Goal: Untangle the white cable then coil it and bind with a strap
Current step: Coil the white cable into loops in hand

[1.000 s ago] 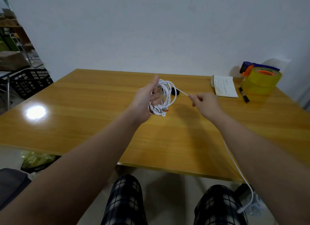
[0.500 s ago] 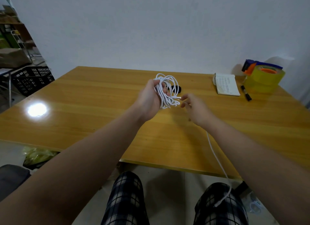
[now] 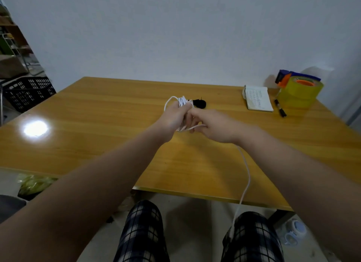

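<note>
Head camera: which step is in hand?

— Coiling, I judge. The left hand has its fingers curled round a bundle of loops of the thin white cable, held above the yellow wooden bench near the middle of the view. The right hand, just beside it at 3 o'clock, pinches the free strand.

— What does the next move call for?

— Another wrap over the loops. A loose tail runs toward 5 o'clock, off the bench edge and down to the checked trousers, so the winding isn't finished. Then comes the strap: the small black object lying at 1 o'clock of the bundle may be it.

— What's hard to make out?

— Both hands are blurred, and the left hand's back hides most loops, so I can't tell whether any tangle is left.
</note>
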A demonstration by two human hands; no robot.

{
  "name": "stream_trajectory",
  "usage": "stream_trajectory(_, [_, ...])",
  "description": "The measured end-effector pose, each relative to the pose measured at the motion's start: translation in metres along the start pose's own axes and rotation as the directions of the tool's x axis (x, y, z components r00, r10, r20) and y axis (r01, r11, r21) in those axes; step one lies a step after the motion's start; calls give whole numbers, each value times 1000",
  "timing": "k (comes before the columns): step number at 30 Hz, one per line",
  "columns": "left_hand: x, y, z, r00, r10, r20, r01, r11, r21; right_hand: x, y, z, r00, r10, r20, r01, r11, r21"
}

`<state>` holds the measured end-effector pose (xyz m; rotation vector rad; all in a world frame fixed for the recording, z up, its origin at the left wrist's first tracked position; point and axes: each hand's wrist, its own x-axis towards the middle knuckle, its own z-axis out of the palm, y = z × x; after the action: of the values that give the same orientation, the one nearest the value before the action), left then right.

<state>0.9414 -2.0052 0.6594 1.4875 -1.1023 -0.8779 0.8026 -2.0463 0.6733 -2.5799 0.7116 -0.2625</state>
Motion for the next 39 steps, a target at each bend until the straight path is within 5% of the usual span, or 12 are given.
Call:
stream_trajectory(7, [-10,2,-3,980,18,197,-60,976,211,-2,-3,-17,957,40,-288,-173,874,-454])
stream_trajectory(9, [-16,7,-1,959,-27,284,-41,972,232,-1,-1,-18,940,63,-334,-218,865,-452])
stream_trajectory(15, [-23,-1,-4,915,25,402,-167,931,323,-4,19,-22,960,64,-274,-20,987,162])
stream_trajectory(20, [-9,-12,-23,991,34,132,-40,998,45,-18,36,-29,874,267,-406,-16,850,527])
stream_trajectory(26, [-4,-8,-21,978,38,204,42,925,-377,-19,53,-18,778,439,-448,-22,733,680])
stream_trajectory(30, [-1,-4,-12,981,34,190,73,846,-529,-12,55,-1,752,474,-459,-98,769,632])
stream_trajectory(34, [1,-9,-4,996,-25,91,78,761,-644,-2,57,25,797,396,-455,-256,905,340])
stream_trajectory(39, [3,-15,-4,985,-167,-43,89,704,-705,-8,53,33,848,358,-391,-356,931,79])
